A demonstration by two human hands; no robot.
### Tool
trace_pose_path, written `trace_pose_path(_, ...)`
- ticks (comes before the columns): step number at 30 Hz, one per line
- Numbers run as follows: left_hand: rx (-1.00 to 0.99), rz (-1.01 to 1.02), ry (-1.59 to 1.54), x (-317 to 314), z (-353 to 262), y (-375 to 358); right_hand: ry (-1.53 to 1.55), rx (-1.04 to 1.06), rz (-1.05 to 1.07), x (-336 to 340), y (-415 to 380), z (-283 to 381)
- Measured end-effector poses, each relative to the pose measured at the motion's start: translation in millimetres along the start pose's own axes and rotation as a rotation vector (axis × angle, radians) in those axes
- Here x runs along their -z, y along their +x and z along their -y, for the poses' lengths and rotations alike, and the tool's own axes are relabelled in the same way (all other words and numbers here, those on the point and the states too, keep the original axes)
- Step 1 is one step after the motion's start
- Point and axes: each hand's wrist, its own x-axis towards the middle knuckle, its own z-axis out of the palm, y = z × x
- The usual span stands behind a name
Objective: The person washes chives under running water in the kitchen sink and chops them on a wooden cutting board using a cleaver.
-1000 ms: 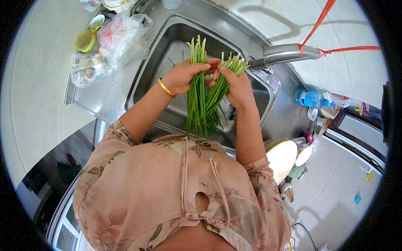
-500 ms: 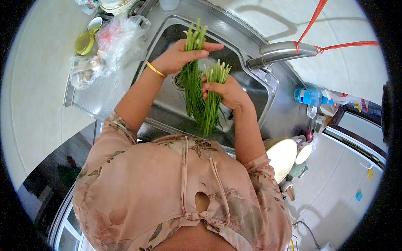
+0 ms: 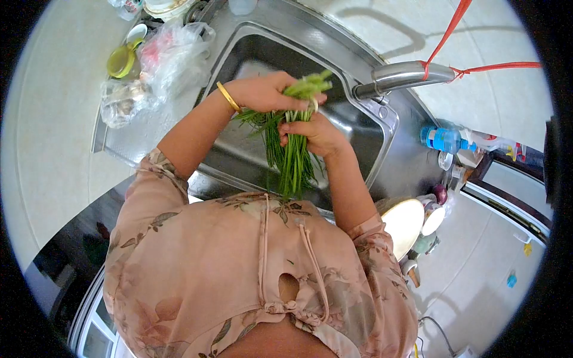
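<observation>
My left hand (image 3: 268, 93), with a gold bangle at the wrist, is closed around one bunch of chives (image 3: 310, 86). This bunch lies tilted, its pale cut ends toward the tap and its green leaves trailing left under the hand. Just below, my right hand (image 3: 321, 136) grips a second bunch of chives (image 3: 292, 168), which hangs down toward me. The two bunches meet between my hands, and the upper ends of the second are partly covered by the left fingers. Both are held above the steel sink (image 3: 262, 51).
A steel tap (image 3: 409, 77) with red string (image 3: 495, 65) tied to it reaches over the sink's right edge. Plastic bags (image 3: 173, 59) and a yellow-lidded jar (image 3: 122, 61) stand on the left drainboard. At right are a blue-labelled bottle (image 3: 443, 139) and a pale round board (image 3: 403, 227).
My left hand has moved right and down toward the right hand, and its bunch has swung from upright to tilted. The right hand has hardly moved.
</observation>
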Motion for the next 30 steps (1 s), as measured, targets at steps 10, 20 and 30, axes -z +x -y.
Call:
trace_pose_path(10,-0.081,-0.150,-1.083,-1.2,35.8,-7.3,-0.159,0.291,-0.413,9.1,-16.9,25.7)
trace_pose_path(20,-0.068,-0.167,-1.154,-32.5,24.4,-3.4,-0.344,0.352,-0.439,-25.9,-13.7,50.4)
trace_pose_path(30,-0.115,-0.148,-1.232,-33.1,37.8,-0.1,-0.275,0.377,-0.426,-16.9,-5.8,41.2)
